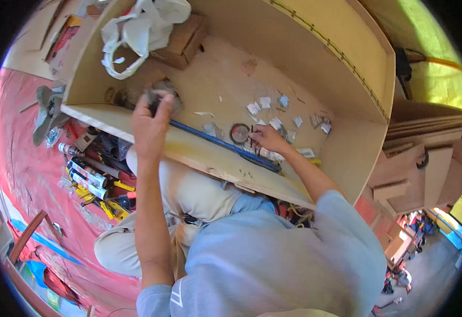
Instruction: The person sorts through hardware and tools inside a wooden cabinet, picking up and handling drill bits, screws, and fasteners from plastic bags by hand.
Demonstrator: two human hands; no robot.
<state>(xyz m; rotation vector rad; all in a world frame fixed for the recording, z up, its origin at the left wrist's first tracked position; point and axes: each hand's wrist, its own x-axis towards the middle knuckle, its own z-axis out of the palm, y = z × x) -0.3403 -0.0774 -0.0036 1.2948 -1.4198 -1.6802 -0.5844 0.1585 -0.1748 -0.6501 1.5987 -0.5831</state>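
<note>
Inside a shallow wooden box (231, 68), my left hand (154, 116) is closed on something dark and grey that motion blur hides. Further right, my right hand (269, 138) pinches a thin dark piece (252, 130), its fingertips beside a round black ring-shaped roll (239, 133). Between the hands a long dark-blue bar (220, 143) lies along the box's near wall. Several small clear and white packets (265, 102) are scattered on the box floor around my right hand.
A white plastic bag (141, 31) lies against a brown cardboard box (184, 45) in the far left corner. A long hinge (326, 42) runs along the far wall. Tubes (89, 179) and yellow-handled tools (109, 208) lie on red sheeting at left. Wooden boards (426, 169) are stacked at right.
</note>
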